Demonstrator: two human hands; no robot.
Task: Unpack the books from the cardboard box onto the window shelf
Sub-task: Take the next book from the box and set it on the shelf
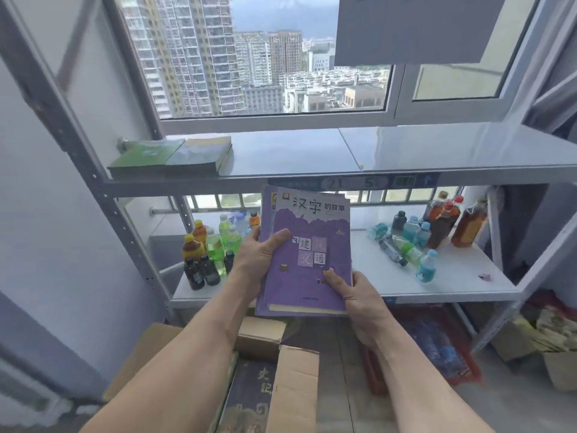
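I hold a small stack of purple books (307, 254) with Chinese titles in both hands, below the front edge of the window shelf (343, 151). My left hand (260, 260) grips the stack's left edge, thumb on the cover. My right hand (352, 295) grips its lower right corner. Two green books (175, 156) lie flat on the shelf's left end. Under my arms the cardboard box (290, 382) stands open, and a dark book (249, 398) shows inside it.
The lower shelf (452, 276) carries several drink bottles at left (212, 248) and right (415, 239), some lying down. Grey uprights (103, 195) frame the rack. More cardboard boxes (549, 348) sit on the floor at right. A red patterned crate (437, 345) lies under the lower shelf.
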